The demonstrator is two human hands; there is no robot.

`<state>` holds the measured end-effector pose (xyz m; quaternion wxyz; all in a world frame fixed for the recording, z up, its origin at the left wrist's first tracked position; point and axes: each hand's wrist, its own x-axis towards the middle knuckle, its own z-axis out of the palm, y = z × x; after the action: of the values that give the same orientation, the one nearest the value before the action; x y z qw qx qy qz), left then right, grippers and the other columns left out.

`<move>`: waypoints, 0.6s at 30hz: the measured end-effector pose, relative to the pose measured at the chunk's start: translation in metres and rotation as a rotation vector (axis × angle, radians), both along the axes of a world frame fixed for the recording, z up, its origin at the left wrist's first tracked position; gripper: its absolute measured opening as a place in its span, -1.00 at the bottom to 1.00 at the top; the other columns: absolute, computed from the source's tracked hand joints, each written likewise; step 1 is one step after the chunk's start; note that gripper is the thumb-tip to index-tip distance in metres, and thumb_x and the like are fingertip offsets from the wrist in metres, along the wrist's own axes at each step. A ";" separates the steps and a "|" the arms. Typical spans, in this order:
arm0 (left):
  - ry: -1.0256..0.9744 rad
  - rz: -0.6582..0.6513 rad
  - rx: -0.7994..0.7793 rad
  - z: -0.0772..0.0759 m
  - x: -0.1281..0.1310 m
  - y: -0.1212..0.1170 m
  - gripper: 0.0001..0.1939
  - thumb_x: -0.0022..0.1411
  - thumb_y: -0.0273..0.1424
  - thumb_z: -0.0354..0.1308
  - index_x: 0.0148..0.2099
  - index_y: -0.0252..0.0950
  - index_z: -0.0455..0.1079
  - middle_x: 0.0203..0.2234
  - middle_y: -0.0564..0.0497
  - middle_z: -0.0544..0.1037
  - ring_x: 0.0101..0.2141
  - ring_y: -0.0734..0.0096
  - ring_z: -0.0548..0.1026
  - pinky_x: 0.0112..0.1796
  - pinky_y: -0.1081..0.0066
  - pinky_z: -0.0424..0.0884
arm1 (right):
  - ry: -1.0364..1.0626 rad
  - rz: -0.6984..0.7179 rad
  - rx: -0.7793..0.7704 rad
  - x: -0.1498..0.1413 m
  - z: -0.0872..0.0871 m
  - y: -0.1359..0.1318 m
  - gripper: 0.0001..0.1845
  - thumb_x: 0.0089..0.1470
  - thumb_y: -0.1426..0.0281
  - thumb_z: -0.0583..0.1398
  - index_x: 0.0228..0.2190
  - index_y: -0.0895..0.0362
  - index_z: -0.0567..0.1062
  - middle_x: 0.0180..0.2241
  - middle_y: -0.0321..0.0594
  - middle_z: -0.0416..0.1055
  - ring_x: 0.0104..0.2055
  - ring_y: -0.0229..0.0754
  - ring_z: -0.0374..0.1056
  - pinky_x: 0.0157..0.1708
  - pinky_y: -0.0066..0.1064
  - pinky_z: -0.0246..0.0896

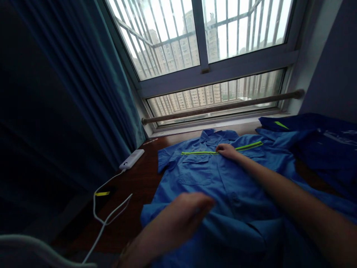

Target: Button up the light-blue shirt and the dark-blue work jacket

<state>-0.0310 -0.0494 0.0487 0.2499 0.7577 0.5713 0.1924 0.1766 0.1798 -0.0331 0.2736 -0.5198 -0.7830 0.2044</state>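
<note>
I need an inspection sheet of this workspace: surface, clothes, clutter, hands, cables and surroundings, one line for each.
Surface: dark wood, mostly covered on the right by clothes.
Clothes: blue shirt spread out, collar toward the window, some wrinkles; darker blue garment beside it on the right.
Clutter: white device near the curtain; small yellow strip beside the cable.
Hands: right hand with fingers at the shirt's chest stripe, grip unclear; left hand blurred above the lower shirt, hold unclear.
Cables: white cable from the device, loosely bent, apart from the shirt.
Surroundings: blue curtain on the left; barred window with a rail ahead.
</note>
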 end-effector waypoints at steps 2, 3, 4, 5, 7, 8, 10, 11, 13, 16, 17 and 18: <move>0.051 -0.129 0.112 0.012 0.023 0.041 -0.73 0.12 -0.26 -0.07 -0.24 -0.17 0.43 -0.35 -0.02 0.50 -0.28 0.29 0.43 -0.22 0.35 0.26 | 0.080 -0.053 -0.031 0.010 -0.005 0.017 -0.74 -0.09 0.50 0.05 -0.37 0.15 0.50 -0.37 -0.25 0.46 -0.27 -0.21 0.36 -0.25 -0.44 0.23; 0.103 -0.138 0.155 0.013 0.034 0.069 -0.73 0.14 -0.32 -0.08 -0.27 -0.26 0.43 -0.35 -0.10 0.49 -0.28 0.28 0.42 -0.21 0.35 0.24 | 0.129 -0.090 -0.039 0.013 -0.007 0.023 -0.71 -0.07 0.51 0.01 -0.34 0.19 0.49 -0.36 -0.22 0.47 -0.29 -0.23 0.37 -0.28 -0.45 0.25; 0.157 -0.114 0.181 0.011 0.043 0.099 -0.73 0.14 -0.38 -0.09 -0.30 -0.34 0.43 -0.37 -0.17 0.49 -0.27 0.26 0.42 -0.21 0.35 0.23 | 0.181 -0.128 -0.043 0.014 -0.011 0.028 -0.68 -0.05 0.53 -0.02 -0.30 0.23 0.47 -0.34 -0.17 0.47 -0.30 -0.23 0.38 -0.30 -0.46 0.27; 0.220 -0.044 0.181 0.006 0.050 0.128 -0.75 0.12 -0.42 -0.06 -0.34 -0.39 0.43 -0.38 -0.22 0.48 -0.28 0.24 0.41 -0.22 0.35 0.23 | 0.232 -0.162 -0.043 0.015 -0.014 0.031 -0.65 -0.04 0.54 -0.05 -0.27 0.27 0.46 -0.31 -0.12 0.46 -0.30 -0.24 0.39 -0.32 -0.47 0.28; 0.234 -0.007 0.154 -0.012 0.059 0.178 -0.77 0.10 -0.42 -0.03 -0.37 -0.44 0.43 -0.39 -0.25 0.48 -0.29 0.24 0.41 -0.26 0.37 0.23 | 0.324 -0.213 -0.037 0.014 -0.020 0.034 -0.63 -0.03 0.56 -0.08 -0.25 0.29 0.44 -0.28 -0.07 0.45 -0.31 -0.25 0.40 -0.33 -0.47 0.30; 0.232 0.000 0.140 -0.023 0.061 0.197 -0.76 0.10 -0.38 0.00 -0.38 -0.44 0.43 -0.40 -0.24 0.48 -0.32 0.26 0.41 -0.29 0.38 0.24 | 0.361 -0.232 -0.032 0.014 -0.022 0.035 -0.63 -0.03 0.56 -0.08 -0.26 0.29 0.44 -0.29 -0.07 0.45 -0.31 -0.25 0.40 -0.33 -0.47 0.31; 0.213 -0.001 0.119 -0.044 0.063 0.222 -0.69 0.08 -0.25 0.03 -0.34 -0.43 0.42 -0.41 -0.20 0.49 -0.37 0.29 0.42 -0.36 0.41 0.24 | 0.416 -0.261 -0.021 0.014 -0.025 0.040 -0.65 -0.05 0.54 -0.06 -0.30 0.26 0.45 -0.33 -0.11 0.47 -0.34 -0.25 0.41 -0.34 -0.46 0.31; 0.199 0.001 0.115 -0.053 0.064 0.229 -0.63 0.06 -0.18 0.04 -0.31 -0.41 0.42 -0.40 -0.17 0.49 -0.39 0.31 0.42 -0.40 0.42 0.24 | 0.435 -0.274 -0.014 0.014 -0.026 0.043 -0.67 -0.06 0.53 -0.05 -0.33 0.25 0.46 -0.36 -0.13 0.47 -0.36 -0.25 0.41 -0.34 -0.46 0.31; 0.150 0.024 0.127 -0.068 0.065 0.238 -0.55 0.00 -0.06 0.05 -0.26 -0.37 0.40 -0.38 -0.12 0.49 -0.40 0.32 0.41 -0.43 0.43 0.22 | 0.454 -0.301 0.004 0.015 -0.026 0.049 -0.70 -0.08 0.51 -0.03 -0.39 0.24 0.47 -0.41 -0.17 0.48 -0.38 -0.25 0.41 -0.32 -0.45 0.31; 0.042 0.081 0.162 -0.083 0.066 0.245 -0.55 -0.05 -0.04 0.09 -0.26 -0.30 0.40 -0.39 -0.05 0.48 -0.40 0.35 0.40 -0.44 0.45 0.18 | 0.457 -0.332 0.033 0.014 -0.025 0.057 -0.75 -0.11 0.49 0.00 -0.46 0.21 0.47 -0.47 -0.21 0.48 -0.40 -0.24 0.41 -0.31 -0.44 0.30; 0.006 0.095 0.169 -0.086 0.067 0.248 -0.58 -0.06 -0.06 0.11 -0.28 -0.29 0.40 -0.40 -0.04 0.48 -0.40 0.36 0.39 -0.44 0.45 0.17 | 0.454 -0.339 0.042 0.013 -0.025 0.058 -0.76 -0.12 0.49 0.00 -0.47 0.19 0.47 -0.47 -0.23 0.47 -0.40 -0.25 0.41 -0.31 -0.45 0.30; -0.024 0.104 0.166 -0.087 0.067 0.251 -0.61 -0.07 -0.09 0.12 -0.28 -0.29 0.41 -0.41 -0.03 0.48 -0.40 0.36 0.39 -0.45 0.45 0.16 | 0.452 -0.345 0.051 0.012 -0.024 0.059 -0.76 -0.11 0.49 0.00 -0.48 0.18 0.46 -0.47 -0.24 0.47 -0.40 -0.26 0.41 -0.31 -0.46 0.29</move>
<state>0.0364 0.2017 -0.0384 0.1827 0.7427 0.5890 0.2609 0.1883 0.2389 -0.0573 0.4851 -0.5794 -0.6071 0.2458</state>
